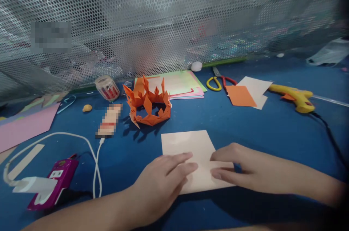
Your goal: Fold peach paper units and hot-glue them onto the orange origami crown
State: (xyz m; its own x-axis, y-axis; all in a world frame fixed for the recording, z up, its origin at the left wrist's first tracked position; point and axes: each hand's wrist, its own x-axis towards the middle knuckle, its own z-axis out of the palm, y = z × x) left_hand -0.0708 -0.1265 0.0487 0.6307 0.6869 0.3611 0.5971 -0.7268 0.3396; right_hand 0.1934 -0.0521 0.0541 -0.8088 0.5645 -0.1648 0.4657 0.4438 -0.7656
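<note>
A pale peach sheet of paper (188,145) lies flat on the blue table (272,129) in front of me. My left hand (163,183) rests on its near left part, fingers stretched out flat and pressing down. My right hand (234,167) lies on the near right edge of the sheet, fingers together and extended toward the left hand, fingertips on the paper. Neither hand grips anything.
Behind the sheet stands an orange folded paper crown (148,105). Further back lie a stack of coloured paper (180,83), scissors (220,82), an orange and white paper (245,94), a yellow glue gun (296,98). At left: pink paper (24,127), a tape roll (107,87), a charger with cable (49,183). A perforated metal screen (163,16) closes the back.
</note>
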